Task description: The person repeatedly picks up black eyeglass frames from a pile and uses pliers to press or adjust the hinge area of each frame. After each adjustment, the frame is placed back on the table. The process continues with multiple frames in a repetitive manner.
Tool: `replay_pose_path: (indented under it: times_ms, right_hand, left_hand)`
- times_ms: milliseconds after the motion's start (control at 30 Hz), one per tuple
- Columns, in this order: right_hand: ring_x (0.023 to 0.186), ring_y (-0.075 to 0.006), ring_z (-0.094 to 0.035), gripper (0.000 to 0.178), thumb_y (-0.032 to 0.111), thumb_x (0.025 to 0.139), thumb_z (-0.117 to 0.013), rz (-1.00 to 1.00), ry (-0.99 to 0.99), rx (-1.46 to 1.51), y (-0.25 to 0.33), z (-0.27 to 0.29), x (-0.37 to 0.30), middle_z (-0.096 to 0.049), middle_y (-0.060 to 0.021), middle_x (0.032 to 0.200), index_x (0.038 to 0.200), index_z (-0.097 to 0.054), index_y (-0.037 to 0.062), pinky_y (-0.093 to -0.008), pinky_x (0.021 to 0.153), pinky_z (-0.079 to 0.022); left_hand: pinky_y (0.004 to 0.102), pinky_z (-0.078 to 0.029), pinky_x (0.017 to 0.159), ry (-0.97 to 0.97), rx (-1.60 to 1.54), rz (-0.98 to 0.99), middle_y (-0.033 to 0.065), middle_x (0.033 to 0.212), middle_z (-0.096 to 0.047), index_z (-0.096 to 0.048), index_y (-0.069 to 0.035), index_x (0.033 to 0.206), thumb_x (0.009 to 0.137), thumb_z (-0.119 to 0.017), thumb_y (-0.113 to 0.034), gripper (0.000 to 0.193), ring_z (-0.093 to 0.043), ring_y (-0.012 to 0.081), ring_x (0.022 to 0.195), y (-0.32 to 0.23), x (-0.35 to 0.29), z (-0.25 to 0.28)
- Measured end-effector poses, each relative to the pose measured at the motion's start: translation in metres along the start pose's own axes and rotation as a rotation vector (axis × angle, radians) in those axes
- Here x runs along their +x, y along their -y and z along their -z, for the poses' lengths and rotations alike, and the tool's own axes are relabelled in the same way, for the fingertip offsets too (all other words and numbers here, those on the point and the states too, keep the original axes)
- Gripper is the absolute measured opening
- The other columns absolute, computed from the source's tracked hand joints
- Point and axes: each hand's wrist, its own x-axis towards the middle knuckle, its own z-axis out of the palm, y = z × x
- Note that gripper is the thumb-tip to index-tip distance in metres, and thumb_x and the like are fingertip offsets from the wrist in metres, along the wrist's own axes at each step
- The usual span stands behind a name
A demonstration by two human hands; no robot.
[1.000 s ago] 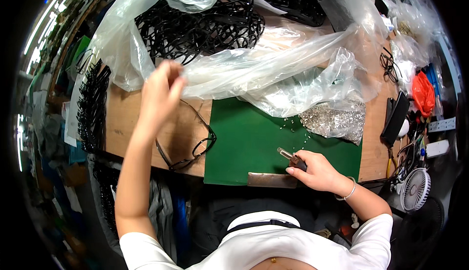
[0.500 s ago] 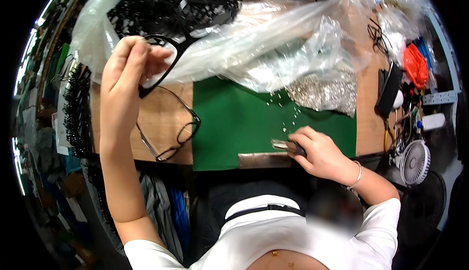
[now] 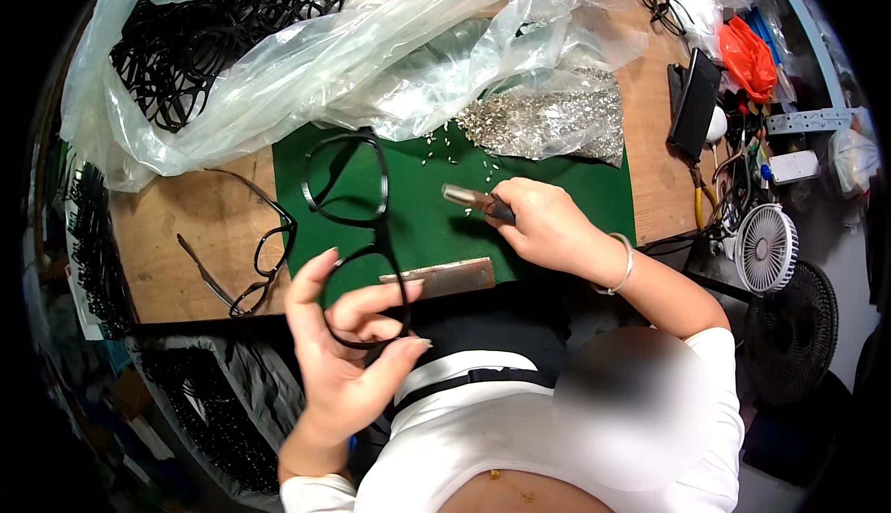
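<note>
My left hand (image 3: 345, 364) holds a black eyeglasses frame (image 3: 380, 231) by the rim of its lower lens opening, with fingers passing through it. The frame hangs on its side above the green mat (image 3: 422, 248). In my right hand (image 3: 548, 225) is a dark-handled hand tool (image 3: 478, 201) with a flat metal end pointing left; its exact kind is unclear. Small silver pieces (image 3: 489, 166) lie scattered beyond the tool, near a clear bag of silver pieces (image 3: 566, 118). A worn metal strip (image 3: 455, 277) rests along the mat's front edge, partly behind my left fingers.
Another pair of glasses (image 3: 278, 225) lies at left on the wooden table (image 3: 167, 262). A large plastic bag (image 3: 306, 77) with many black frames (image 3: 232, 21) fills the far left. At right are a phone (image 3: 698, 104), yellow-handled pliers (image 3: 701, 199) and a white fan (image 3: 767, 248).
My left hand has come down and toward me with the black frame, now over the mat. My right hand with the tool sits farther from the metal strip. The whole view has shifted.
</note>
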Motion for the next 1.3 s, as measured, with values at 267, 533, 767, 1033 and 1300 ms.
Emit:
replay_pose_path:
  times_ms: [267,533,767,1033,1300]
  right_hand:
    - [0.072,-0.035,-0.054,0.011,0.006,0.07,-0.055,-0.017,0.071,-0.048,0.003,-0.006,0.007,-0.054,-0.018,0.075,0.077,-0.051,-0.0014,-0.0423,0.065,-0.044]
    - [0.072,-0.0345,-0.054,0.014,0.011,0.071,-0.058,0.018,0.031,-0.145,0.004,-0.009,0.004,-0.054,-0.0163,0.074,0.076,-0.052,-0.0007,-0.0419,0.066,-0.043]
    - [0.067,-0.0261,-0.056,0.014,0.011,0.075,-0.059,-0.173,0.047,0.476,0.036,0.017,-0.009,-0.056,-0.0138,0.072,0.079,-0.052,-0.0006,-0.0337,0.061,-0.044]
    - [0.064,-0.0085,-0.048,0.013,0.009,0.081,-0.06,-0.052,-0.211,0.911,0.058,-0.009,-0.027,-0.051,-0.0039,0.073,0.083,-0.051,-0.0003,-0.0227,0.057,-0.041]
    - [0.07,-0.0041,-0.042,0.02,0.021,0.084,-0.058,-0.291,0.225,1.258,0.054,0.009,-0.017,-0.049,0.0022,0.076,0.082,-0.05,0.003,-0.0211,0.063,-0.038]
  left_hand:
    - [0.0191,-0.045,0.066,0.005,-0.076,-0.114,0.0204,0.1,-0.054,-0.004,-0.006,0.134,0.066,-0.066,0.008,0.093,-0.056,0.0105,0.071,0.025,-0.003,0.004]
    - [0.0236,-0.047,0.073,0.164,-0.054,-0.129,0.0232,0.113,-0.046,0.001,-0.008,0.135,0.069,-0.06,0.012,0.092,-0.057,0.0128,0.079,0.029,0.015,-0.003]
    - [0.0226,-0.048,0.075,0.026,0.315,-0.295,0.019,0.119,-0.046,-0.002,-0.003,0.132,0.07,-0.062,0.009,0.087,-0.057,0.014,0.083,0.036,0.014,-0.018]
    - [0.0234,-0.048,0.074,-0.109,0.463,-0.422,0.0188,0.118,-0.047,-0.006,-0.003,0.131,0.068,-0.06,0.011,0.084,-0.055,0.015,0.083,0.047,0.018,-0.043]
    - [0.0286,-0.048,0.082,0.105,0.474,-0.32,0.0192,0.121,-0.045,-0.004,-0.005,0.132,0.071,-0.056,0.012,0.082,-0.054,0.0192,0.092,0.035,0.026,-0.033]
